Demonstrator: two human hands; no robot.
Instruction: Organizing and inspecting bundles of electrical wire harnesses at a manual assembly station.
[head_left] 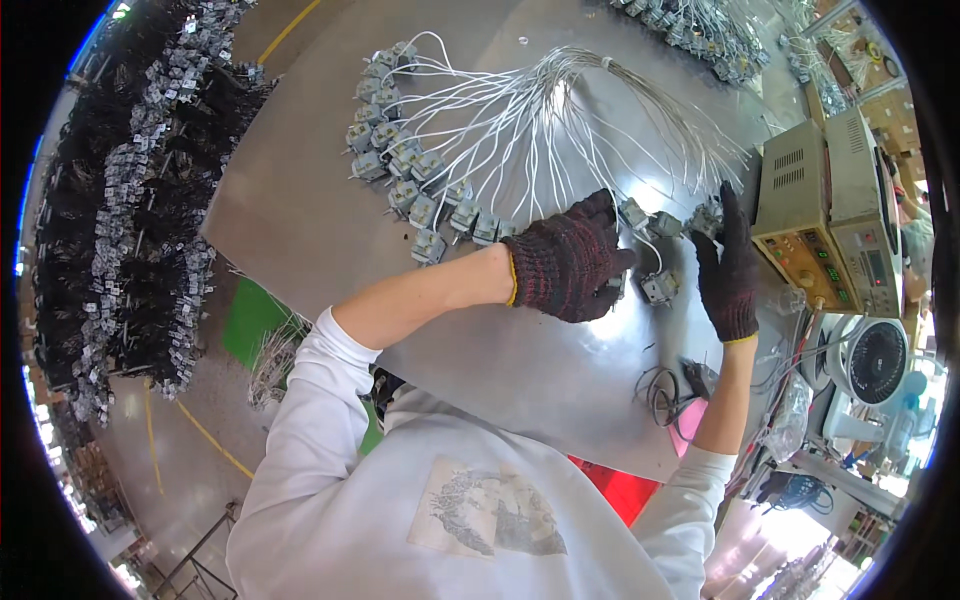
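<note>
Grey plugs (404, 155) on white wires lie in a curved row on the metal table (480, 340); the wires gather into a tied bundle (575, 60) at the far side. My left hand (568, 258), in a dark knit glove, is closed at the row's right part, its curled fingers around a grey plug that is mostly hidden. To its right, my gloved right hand (728, 275) has its fingers stretched and its thumb apart, beside a greyish cluster of plugs (706, 216). Between the hands lies a single plug (659, 288) on its wire.
Two stacked-looking test instruments (815, 225) with lit displays stand at the table's right edge, near a small fan (876, 360). A black cable (658, 390) and a pink sheet (688, 425) lie nearer me. Piled black cords with grey plugs (125, 210) fill the left side.
</note>
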